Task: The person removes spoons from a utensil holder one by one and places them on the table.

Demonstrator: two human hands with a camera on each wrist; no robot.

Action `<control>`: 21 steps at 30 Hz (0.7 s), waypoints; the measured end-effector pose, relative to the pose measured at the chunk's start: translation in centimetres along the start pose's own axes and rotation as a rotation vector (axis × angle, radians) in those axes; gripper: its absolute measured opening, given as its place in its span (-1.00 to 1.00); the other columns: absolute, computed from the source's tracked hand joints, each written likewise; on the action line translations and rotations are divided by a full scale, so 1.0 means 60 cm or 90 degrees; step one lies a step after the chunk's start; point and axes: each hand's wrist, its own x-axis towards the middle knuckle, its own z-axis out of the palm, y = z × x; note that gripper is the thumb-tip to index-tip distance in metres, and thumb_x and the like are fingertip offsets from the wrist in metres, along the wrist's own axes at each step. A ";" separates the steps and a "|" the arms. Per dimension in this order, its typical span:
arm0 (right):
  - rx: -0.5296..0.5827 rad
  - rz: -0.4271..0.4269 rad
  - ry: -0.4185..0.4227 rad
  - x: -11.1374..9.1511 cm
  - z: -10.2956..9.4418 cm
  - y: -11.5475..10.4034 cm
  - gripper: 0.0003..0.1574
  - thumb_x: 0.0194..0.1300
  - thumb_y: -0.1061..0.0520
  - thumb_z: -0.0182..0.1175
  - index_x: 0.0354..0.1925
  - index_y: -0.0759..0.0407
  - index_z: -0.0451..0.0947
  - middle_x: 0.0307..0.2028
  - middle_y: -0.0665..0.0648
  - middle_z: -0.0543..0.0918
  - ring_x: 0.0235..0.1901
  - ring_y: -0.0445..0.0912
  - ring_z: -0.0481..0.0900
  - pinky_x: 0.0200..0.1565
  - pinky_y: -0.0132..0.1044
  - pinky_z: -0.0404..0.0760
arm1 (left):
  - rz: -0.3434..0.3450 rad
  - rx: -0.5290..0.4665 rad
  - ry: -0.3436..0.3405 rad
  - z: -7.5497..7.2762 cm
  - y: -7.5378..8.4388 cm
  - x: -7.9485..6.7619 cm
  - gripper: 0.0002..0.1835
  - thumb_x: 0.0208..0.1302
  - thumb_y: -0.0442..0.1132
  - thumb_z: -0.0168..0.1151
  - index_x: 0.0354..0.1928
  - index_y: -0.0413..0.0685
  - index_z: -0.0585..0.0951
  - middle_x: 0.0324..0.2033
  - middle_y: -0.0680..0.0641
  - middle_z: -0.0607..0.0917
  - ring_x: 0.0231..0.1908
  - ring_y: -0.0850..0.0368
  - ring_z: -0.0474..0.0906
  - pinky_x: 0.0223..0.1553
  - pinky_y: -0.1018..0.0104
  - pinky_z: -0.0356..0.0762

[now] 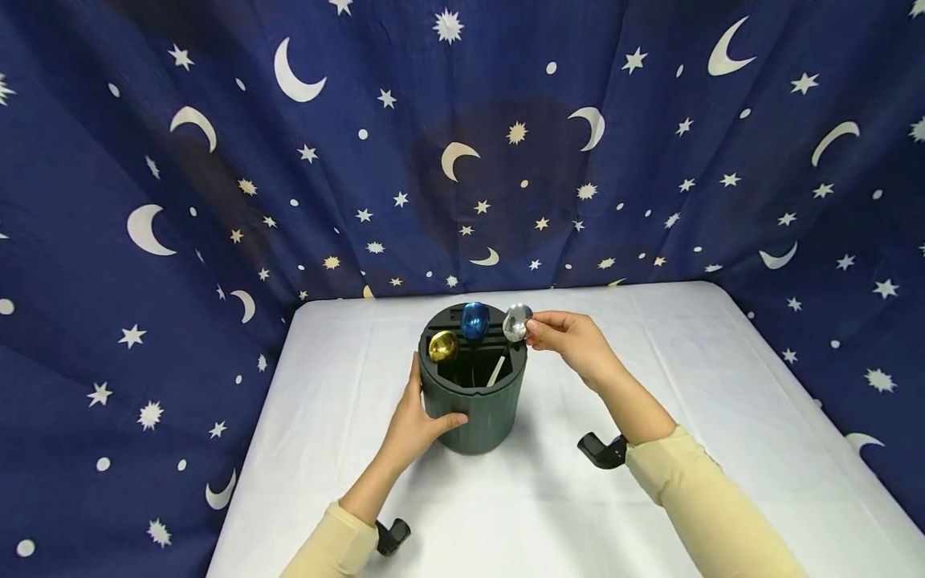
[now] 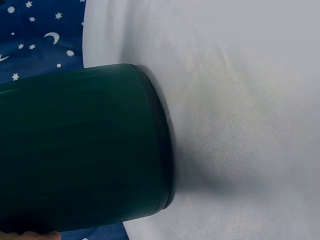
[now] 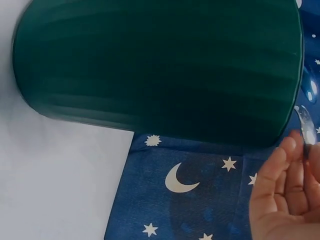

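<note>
A dark green cylindrical utensil holder (image 1: 473, 421) with a black slotted top stands upright on the table. My left hand (image 1: 412, 425) holds its left side, thumb across the front; in the left wrist view only fingertips show, at the lower left corner. My right hand (image 1: 571, 341) pinches the bowl of a silver spoon (image 1: 516, 321) at the holder's right rim. This spoon's handle slants down into the front opening. A blue spoon (image 1: 474, 320) and a gold spoon (image 1: 443, 346) stand bowl up in the holder, their handles mostly hidden.
A white cloth covers the table (image 1: 340, 385). Behind it and at both sides hangs a dark blue curtain (image 1: 405, 152) with moons and stars. Black wrist mounts (image 1: 603, 451) stick out beside both forearms.
</note>
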 end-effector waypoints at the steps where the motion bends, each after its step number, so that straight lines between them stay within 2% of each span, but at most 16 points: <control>1: 0.003 -0.002 0.001 0.002 0.000 -0.002 -0.55 0.29 0.07 0.17 -0.07 0.46 0.52 -0.39 0.12 0.65 -0.30 -0.06 0.61 -0.15 -0.25 0.57 | 0.000 0.001 -0.001 0.000 0.000 0.000 0.35 -0.24 0.22 0.45 0.43 0.24 -0.34 0.39 -0.08 -0.02 0.34 -0.04 -0.04 0.23 -0.11 0.04; 5: -0.007 -0.003 -0.010 0.005 -0.002 -0.008 -0.62 0.29 0.12 0.17 -0.16 0.48 0.53 -0.45 0.08 0.65 -0.40 -0.13 0.59 -0.25 -0.30 0.58 | 0.004 0.001 -0.004 -0.002 0.000 0.000 0.34 -0.23 0.22 0.45 0.43 0.27 -0.34 0.39 -0.07 -0.01 0.33 -0.05 0.00 0.22 -0.11 0.06; 10: -0.020 -0.017 -0.037 0.005 -0.007 -0.023 -0.65 0.30 0.14 0.15 -0.18 0.49 0.53 -0.44 0.09 0.65 -0.39 -0.12 0.60 -0.22 -0.25 0.58 | 0.011 -0.005 -0.001 -0.003 -0.002 0.002 0.33 -0.23 0.20 0.46 0.42 0.32 -0.33 0.39 -0.03 0.00 0.33 -0.02 0.01 0.22 -0.10 0.06; 18: 0.029 -0.051 -0.040 -0.001 -0.029 -0.063 -0.66 0.31 0.24 0.12 -0.16 0.60 0.45 -0.46 0.02 0.63 -0.39 -0.15 0.59 -0.21 -0.30 0.57 | 0.022 -0.007 0.003 -0.002 -0.002 0.003 0.32 -0.24 0.19 0.47 0.42 0.36 -0.31 0.38 0.00 0.02 0.33 0.02 0.01 0.23 -0.09 0.05; 21: 0.032 -0.068 -0.033 -0.006 -0.043 -0.080 -0.69 0.31 0.25 0.12 -0.18 0.57 0.46 -0.47 0.00 0.63 -0.40 -0.18 0.58 -0.22 -0.32 0.57 | 0.025 0.003 -0.002 -0.003 0.000 0.003 0.32 -0.23 0.19 0.47 0.43 0.33 -0.31 0.39 0.00 0.00 0.33 0.01 -0.01 0.23 -0.10 0.04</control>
